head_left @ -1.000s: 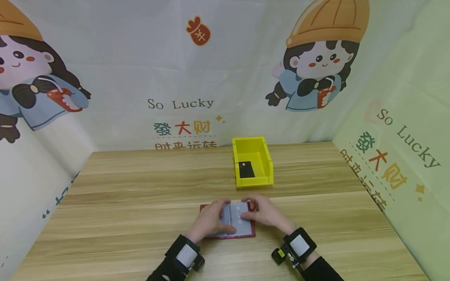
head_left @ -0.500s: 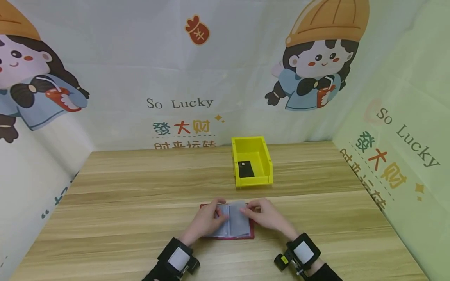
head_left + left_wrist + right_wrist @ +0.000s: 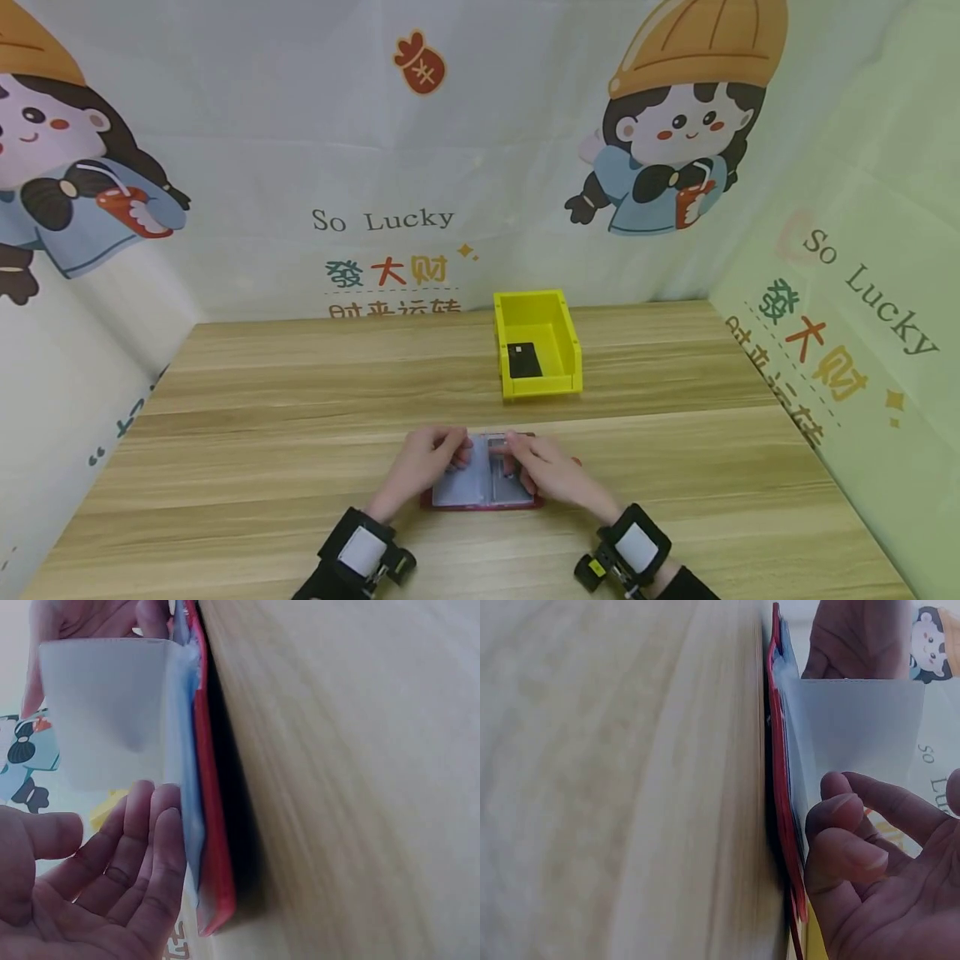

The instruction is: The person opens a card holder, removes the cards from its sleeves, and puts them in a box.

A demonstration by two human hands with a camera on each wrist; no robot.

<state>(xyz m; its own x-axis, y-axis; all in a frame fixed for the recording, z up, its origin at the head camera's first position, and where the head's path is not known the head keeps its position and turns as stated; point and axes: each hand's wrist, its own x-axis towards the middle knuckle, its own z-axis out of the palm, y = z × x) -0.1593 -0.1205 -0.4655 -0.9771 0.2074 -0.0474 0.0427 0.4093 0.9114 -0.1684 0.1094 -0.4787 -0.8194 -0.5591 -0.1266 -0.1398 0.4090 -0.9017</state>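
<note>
A red card holder with clear plastic sleeve pages (image 3: 459,487) lies spread on the wooden table. One translucent page (image 3: 109,712) stands up from its spine between the two hands. My left hand (image 3: 423,462) is over the left half, fingers extended and fingertips by the sleeves, thumb apart from them. Over the right half is my right hand (image 3: 551,473), index finger reaching toward the spine, the other fingers loosely bent. In the right wrist view its fingertips (image 3: 840,814) are close to the raised page; I cannot tell whether they touch it.
Behind the card holder stands a yellow open-front bin (image 3: 558,337) with a black card (image 3: 524,361) lying in it. A printed cloth backdrop (image 3: 247,183) encloses the table (image 3: 262,400) at the back and sides.
The right hand let go of the right page's edge and moved left toward the spine, and a page now stands up. The left hand shifted slightly left.
</note>
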